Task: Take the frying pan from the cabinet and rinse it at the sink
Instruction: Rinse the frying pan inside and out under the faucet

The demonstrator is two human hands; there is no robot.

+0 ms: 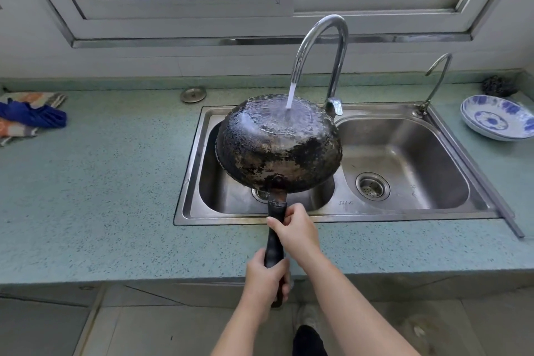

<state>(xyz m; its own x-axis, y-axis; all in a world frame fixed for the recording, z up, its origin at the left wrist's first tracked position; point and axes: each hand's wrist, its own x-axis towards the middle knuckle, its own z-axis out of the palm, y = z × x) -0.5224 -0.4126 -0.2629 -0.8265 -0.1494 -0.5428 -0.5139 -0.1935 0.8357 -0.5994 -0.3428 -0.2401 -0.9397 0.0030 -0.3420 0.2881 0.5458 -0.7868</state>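
The blackened frying pan (277,144) is held upside down over the left basin of the steel double sink (404,212), its scorched underside facing up. Water runs from the tall chrome faucet (320,46) onto the pan's bottom and spreads over it. My right hand (294,230) grips the black handle close to the pan. My left hand (267,276) grips the same handle lower down, near its end, above the counter's front edge.
A blue-and-white bowl (497,121) sits on the counter right of the sink, with a dark scourer (498,86) behind it. A small second tap (436,81) stands at the sink's back right. Cloths (29,114) lie far left; a metal sink plug (193,94) rests behind the sink.
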